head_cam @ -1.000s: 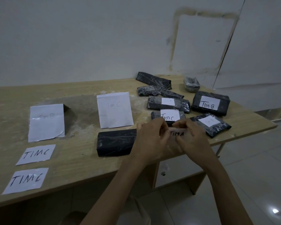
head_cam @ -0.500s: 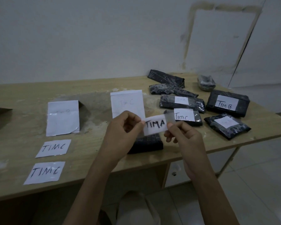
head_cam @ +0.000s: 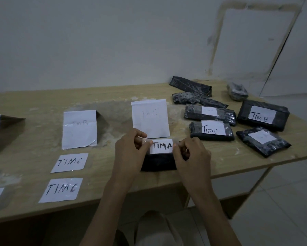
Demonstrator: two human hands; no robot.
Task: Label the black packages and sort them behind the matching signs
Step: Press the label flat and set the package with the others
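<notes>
Half a second ago the white paper "TIM A" label [head_cam: 161, 146] was held up in the air; now both hands, left [head_cam: 131, 153] and right [head_cam: 191, 153], bring it down onto the black plastic-wrapped package [head_cam: 159, 162] at the table's near edge.

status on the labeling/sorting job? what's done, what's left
Done: four packages in the pile at right carry labels, among them TIM B and TIM C. In hand: left hand and right hand hold a TIM A label over a black package. Left: three packages at the back show no label, two loose TIM C slips lie unused, and nothing lies behind the standing signs.
</notes>
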